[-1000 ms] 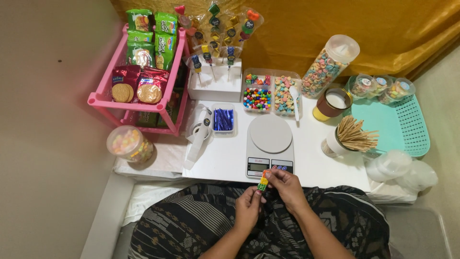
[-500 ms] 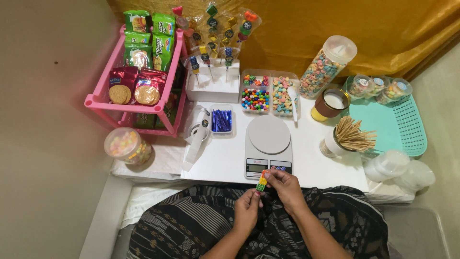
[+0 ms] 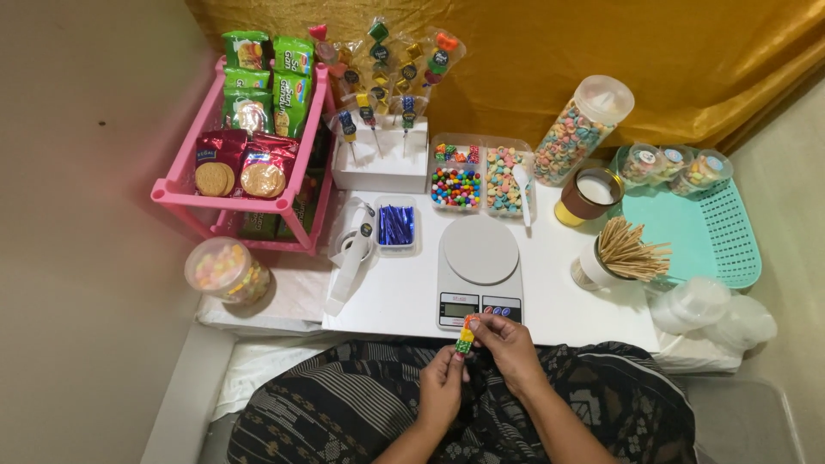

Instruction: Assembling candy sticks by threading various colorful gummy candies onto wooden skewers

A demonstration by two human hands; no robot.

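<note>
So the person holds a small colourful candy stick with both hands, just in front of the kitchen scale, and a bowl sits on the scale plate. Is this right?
Not quite. In the head view the round plate of the kitchen scale is bare; no bowl sits on it. The rest holds: the left hand and the right hand together hold the small colourful candy stick just in front of the scale.
</note>
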